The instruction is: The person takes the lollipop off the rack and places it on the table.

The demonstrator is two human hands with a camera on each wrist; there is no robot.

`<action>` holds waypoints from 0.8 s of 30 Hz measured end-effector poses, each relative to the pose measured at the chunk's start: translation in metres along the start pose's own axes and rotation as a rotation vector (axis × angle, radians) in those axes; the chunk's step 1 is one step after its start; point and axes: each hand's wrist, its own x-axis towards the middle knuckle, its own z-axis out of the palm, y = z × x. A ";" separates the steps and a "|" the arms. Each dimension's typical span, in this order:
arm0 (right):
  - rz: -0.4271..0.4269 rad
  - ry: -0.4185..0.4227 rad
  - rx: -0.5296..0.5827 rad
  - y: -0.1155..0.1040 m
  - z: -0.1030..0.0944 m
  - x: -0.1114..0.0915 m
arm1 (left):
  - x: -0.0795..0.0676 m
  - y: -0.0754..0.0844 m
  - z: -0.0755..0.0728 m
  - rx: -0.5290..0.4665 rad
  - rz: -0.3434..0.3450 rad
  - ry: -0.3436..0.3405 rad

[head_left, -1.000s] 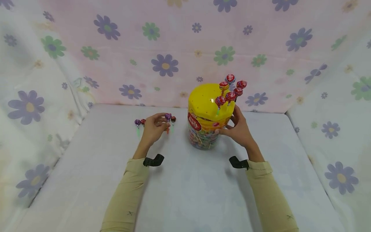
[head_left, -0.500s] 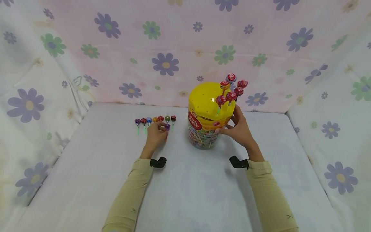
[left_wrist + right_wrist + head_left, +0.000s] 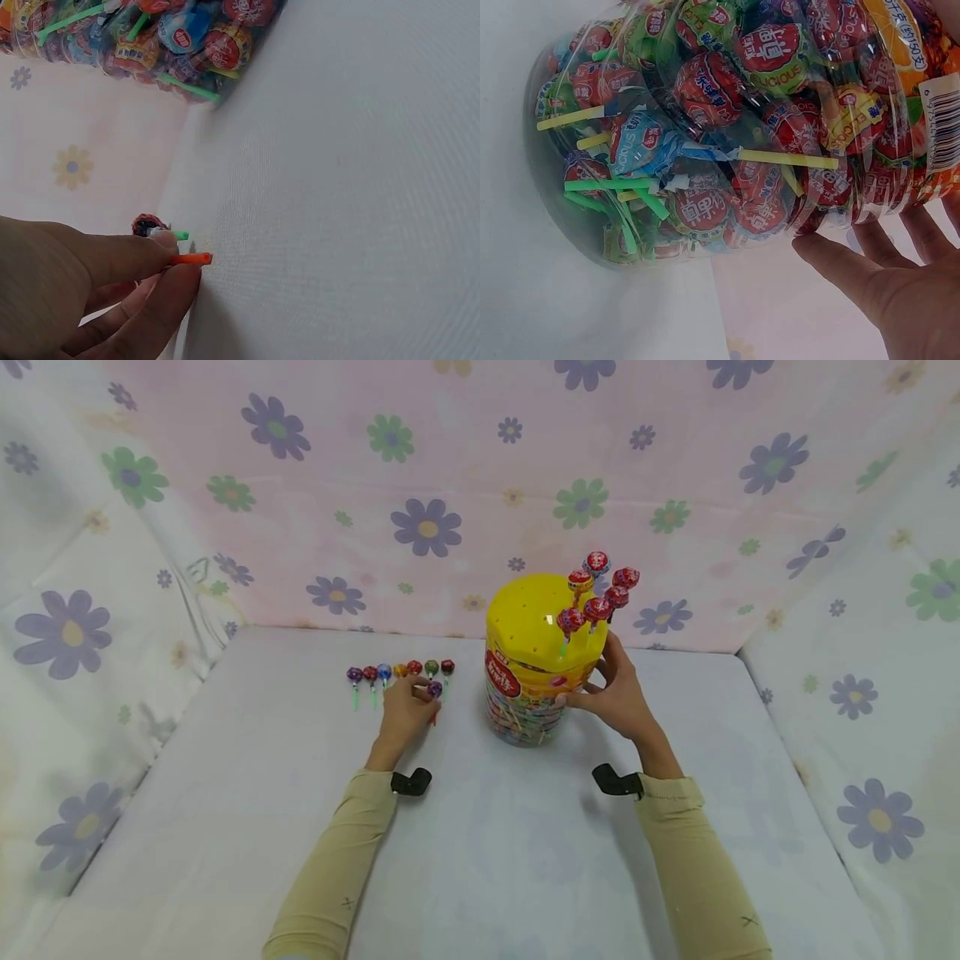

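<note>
My left hand (image 3: 403, 714) pinches a purple-wrapped lollipop (image 3: 434, 690) just in front of a row of lollipops on the table. In the left wrist view its orange stick (image 3: 193, 259) pokes out between thumb and fingers, while the head is hidden. My right hand (image 3: 621, 697) grips the right side of a clear candy jar (image 3: 517, 714) with a yellow lid (image 3: 525, 606). Several red-wrapped lollipops (image 3: 597, 608) stand upright in the lid's right part. Through the plastic, the right wrist view shows many wrapped lollipops (image 3: 705, 90) inside, with my right fingers (image 3: 840, 262) against the wall.
The row of lollipops runs left to right, from a purple one (image 3: 355, 675) to a dark red one (image 3: 447, 667), sticks toward me. A white cloth covers the table (image 3: 510, 860). Flowered curtains (image 3: 480, 485) hang behind and at both sides.
My left hand has come back toward me with the purple lollipop, from over the row to just in front of it, uncovering more of the row. The right hand and jar stay put.
</note>
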 end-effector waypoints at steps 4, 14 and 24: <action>0.008 0.000 -0.002 -0.001 0.001 -0.001 | -0.001 0.002 -0.005 0.028 0.017 -0.001; -0.006 0.004 -0.006 -0.001 0.001 0.000 | -0.015 0.039 -0.031 -0.027 0.163 -0.009; 0.008 0.002 -0.003 0.000 0.000 0.001 | -0.031 0.098 -0.035 -0.259 0.401 0.081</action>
